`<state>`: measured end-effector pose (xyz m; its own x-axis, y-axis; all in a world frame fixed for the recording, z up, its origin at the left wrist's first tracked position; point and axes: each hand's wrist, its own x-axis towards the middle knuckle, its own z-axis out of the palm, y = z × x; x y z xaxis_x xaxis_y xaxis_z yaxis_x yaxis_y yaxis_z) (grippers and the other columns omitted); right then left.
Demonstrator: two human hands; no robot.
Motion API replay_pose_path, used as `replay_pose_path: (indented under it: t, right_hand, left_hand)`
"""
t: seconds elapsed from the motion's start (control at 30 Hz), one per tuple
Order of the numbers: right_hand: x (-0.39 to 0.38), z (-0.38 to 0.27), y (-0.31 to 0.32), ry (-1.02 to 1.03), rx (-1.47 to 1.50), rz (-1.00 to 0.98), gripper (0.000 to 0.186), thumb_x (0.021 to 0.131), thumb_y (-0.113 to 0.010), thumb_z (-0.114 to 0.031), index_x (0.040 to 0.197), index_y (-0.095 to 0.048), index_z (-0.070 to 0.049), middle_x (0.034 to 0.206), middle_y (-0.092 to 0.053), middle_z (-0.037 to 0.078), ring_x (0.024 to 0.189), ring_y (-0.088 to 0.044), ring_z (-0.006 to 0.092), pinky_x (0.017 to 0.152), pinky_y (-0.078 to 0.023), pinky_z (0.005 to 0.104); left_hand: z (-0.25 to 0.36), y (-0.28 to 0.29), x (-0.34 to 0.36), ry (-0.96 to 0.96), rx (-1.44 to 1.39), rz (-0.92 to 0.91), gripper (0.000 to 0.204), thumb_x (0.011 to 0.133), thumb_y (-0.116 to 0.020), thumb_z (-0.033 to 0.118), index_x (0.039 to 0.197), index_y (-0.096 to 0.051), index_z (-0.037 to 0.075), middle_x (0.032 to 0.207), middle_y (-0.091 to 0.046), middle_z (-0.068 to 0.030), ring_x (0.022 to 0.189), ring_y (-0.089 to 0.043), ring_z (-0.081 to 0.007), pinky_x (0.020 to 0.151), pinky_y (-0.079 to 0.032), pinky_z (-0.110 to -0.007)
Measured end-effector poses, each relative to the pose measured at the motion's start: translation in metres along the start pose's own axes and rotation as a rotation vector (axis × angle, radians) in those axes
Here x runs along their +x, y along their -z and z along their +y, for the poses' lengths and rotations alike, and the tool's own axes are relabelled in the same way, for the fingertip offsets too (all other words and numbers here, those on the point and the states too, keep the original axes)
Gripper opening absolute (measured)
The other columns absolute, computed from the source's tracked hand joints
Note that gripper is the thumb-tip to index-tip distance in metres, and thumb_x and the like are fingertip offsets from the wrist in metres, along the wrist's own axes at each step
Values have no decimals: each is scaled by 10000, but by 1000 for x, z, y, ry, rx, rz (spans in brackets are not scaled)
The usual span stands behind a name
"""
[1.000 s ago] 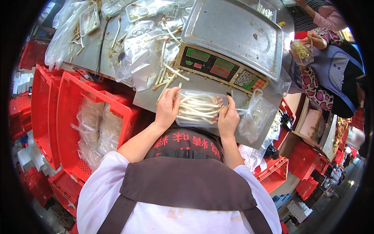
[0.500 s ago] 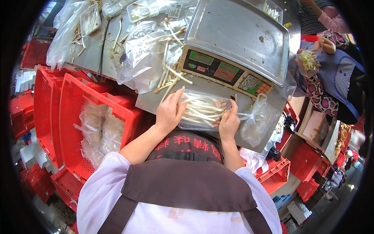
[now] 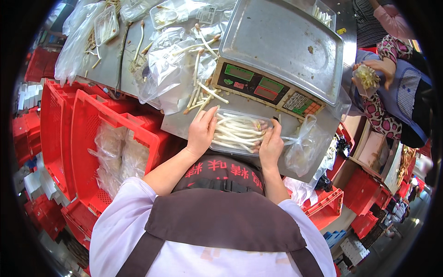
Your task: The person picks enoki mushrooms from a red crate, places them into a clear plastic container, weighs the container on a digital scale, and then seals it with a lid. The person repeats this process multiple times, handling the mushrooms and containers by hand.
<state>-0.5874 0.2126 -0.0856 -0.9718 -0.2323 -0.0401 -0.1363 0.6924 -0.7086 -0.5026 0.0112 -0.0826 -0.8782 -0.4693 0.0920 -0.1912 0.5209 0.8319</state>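
A clear plastic tray (image 3: 240, 134) filled with long white stalks with brownish tips is between my two hands, close to the table's front edge. My left hand (image 3: 202, 132) grips its left end, fingers along the side. At the opposite end, my right hand (image 3: 271, 145) has its thumb and fingers closed on the rim. Just beyond the tray stands a scale (image 3: 281, 46) with a wide metal pan and a keypad. Loose stalks (image 3: 203, 94) lie to the scale's left, and a knotted clear plastic bag (image 3: 301, 150) sits right of my right hand.
Crumpled plastic bags (image 3: 173, 64) and a small clear tray (image 3: 107, 25) cover parts of the metal table (image 3: 177, 123). Red crates (image 3: 94, 152) stand at its left, one holding filled bags. At right, a co-worker's hand (image 3: 384, 69) is beside a tub of pale pieces (image 3: 367, 77).
My hands keep their hold on the tray, which has shifted only slightly, and its stalks show more clearly. The co-worker's hand and tub have moved a little.
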Motion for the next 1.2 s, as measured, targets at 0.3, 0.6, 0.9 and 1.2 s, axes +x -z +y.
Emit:
replay_pose_path:
  t: [0.3, 0.6, 0.9, 1.2]
  right_hand:
    - [1, -7, 2, -210, 184, -157, 255, 975, -382, -158, 1208, -459, -86, 654, -635, 108, 524, -643, 232, 482, -493, 359]
    - [2, 5, -6, -126, 73, -75, 274, 940, -426, -132, 1207, -484, -106, 681, -643, 103, 567, -637, 296, 523, -490, 401]
    - [0, -9, 13, 88, -13, -4, 366, 913, -478, -167, 1259, -470, -50, 1204, -525, 195, 1079, -529, 352, 848, -439, 438]
    - [-7, -17, -1, 448, -280, -203, 560, 827, -531, -236, 1292, -417, 54, 1388, -333, 252, 1281, -298, 462, 1061, -279, 511]
  left_hand:
    - [1, 0, 0, -112, 173, -76, 438, 828, -551, -9, 1247, -556, 120, 838, -530, -86, 729, -569, -264, 629, -474, -362]
    - [24, -8, 12, -371, 926, -142, 495, 837, -571, 279, 1310, -481, 167, 1420, -336, -127, 1346, -257, -322, 1100, -167, -504]
    - [52, -21, 12, -412, 619, -509, 695, 778, -568, 528, 1340, -445, 140, 1440, -297, -196, 1348, -218, -400, 1084, -137, -574]
    - [49, -20, 7, -440, 597, -423, 578, 790, -528, 463, 1265, -515, 133, 1390, -375, -193, 1305, -316, -384, 1055, -179, -587]
